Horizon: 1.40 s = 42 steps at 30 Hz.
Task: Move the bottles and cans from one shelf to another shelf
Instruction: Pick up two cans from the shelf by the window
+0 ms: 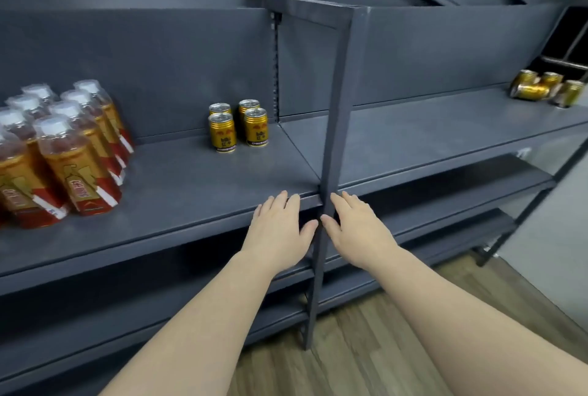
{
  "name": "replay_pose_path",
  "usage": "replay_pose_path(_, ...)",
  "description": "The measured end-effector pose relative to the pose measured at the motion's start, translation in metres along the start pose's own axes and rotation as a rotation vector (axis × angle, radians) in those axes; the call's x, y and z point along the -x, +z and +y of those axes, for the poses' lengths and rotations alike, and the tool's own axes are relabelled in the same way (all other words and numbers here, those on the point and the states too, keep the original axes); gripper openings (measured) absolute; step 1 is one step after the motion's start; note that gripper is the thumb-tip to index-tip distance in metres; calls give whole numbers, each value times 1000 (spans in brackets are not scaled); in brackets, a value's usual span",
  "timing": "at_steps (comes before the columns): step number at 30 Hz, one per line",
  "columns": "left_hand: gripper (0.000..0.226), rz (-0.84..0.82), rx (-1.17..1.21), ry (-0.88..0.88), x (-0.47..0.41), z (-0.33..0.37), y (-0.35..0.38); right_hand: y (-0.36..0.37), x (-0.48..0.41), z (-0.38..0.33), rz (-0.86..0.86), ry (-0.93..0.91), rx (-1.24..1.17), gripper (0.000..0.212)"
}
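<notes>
Left hand and right hand laid flat, fingers straight, on the shelf edge beside the post, four upright cans and bottles set behind

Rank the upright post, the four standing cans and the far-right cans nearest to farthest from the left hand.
1. Upright post, just right of the left hand.
2. Four standing cans, back of the left shelf.
3. Far-right cans, far end of the right shelf.
</notes>
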<state>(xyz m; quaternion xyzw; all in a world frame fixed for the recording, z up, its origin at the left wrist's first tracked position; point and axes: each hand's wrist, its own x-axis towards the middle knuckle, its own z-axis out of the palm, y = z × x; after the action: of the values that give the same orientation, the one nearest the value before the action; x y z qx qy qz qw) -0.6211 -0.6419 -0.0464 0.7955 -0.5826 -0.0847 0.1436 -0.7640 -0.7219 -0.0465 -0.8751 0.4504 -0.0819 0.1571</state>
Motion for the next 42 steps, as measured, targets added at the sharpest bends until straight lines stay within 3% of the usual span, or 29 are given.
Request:
replay_pose_path(14,65,-95,-50,327,-61,243,71,-102,73,232,127,341,53,53)
replay_pose_path(21,57,-137,-81,483,-89,351,108,-126,104,342,175,500,37,60)
replay_pose_path(27,51,-142,-88,569,-141,409,136,-141,90,409,186,585,34,60)
replay_pose_path(42,64,-183,6,636,-318,499,155,-206,-43,517,214,638,27,62)
